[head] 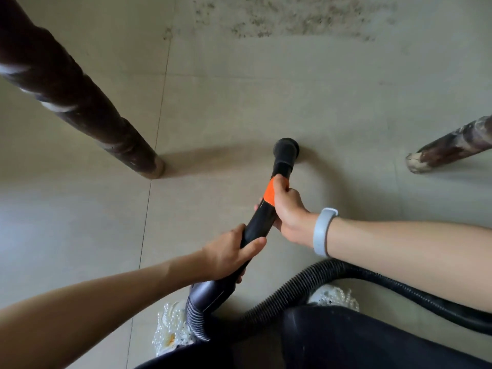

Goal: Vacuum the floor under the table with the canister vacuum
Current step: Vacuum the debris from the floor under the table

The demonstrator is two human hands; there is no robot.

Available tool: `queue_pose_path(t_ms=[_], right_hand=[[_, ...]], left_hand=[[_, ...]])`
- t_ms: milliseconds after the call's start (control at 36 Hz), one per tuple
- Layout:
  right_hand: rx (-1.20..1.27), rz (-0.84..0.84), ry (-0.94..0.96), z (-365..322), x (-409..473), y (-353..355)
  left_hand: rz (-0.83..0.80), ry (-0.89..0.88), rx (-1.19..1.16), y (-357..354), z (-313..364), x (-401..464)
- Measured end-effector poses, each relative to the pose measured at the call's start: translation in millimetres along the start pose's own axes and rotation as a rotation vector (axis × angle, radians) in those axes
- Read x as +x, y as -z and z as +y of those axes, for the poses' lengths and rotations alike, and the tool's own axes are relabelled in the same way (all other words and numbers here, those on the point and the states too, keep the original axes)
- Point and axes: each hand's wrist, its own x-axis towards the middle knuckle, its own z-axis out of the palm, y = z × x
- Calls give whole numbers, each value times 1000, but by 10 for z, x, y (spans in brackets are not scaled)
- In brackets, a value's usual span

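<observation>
Both hands clamp the vacuum wand [259,221]: right hand [286,209] ahead by the orange band, left hand [229,253] behind. The round nozzle [286,148] beyond them seems to touch the floor [226,102].

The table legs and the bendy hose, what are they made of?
The table legs look like turned dark wood: ringed shapes, with worn, pale patches near the foot of the right one. The hose looks like black ribbed plastic with a dull sheen, and it curves easily.
</observation>
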Motion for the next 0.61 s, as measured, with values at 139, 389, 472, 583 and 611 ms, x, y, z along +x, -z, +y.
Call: queue_pose_path(t_ms=[139,389,472,583,611], right_hand=[[85,7,-26,45,-3,230],[-102,-183,54,-226,132,-575],[-110,-258,67,-295,146,-837],[-85,-275,26,-321,135,-793],[-77,-252,19,-309,140,-707]], left_hand=[[-18,-10,92,-78,69,56],[306,42,-58,153,-164,-56],[381,52,-103,252,-249,-93],[363,56,-111,277,-223,-62],[332,53,-103,270,-199,-29]])
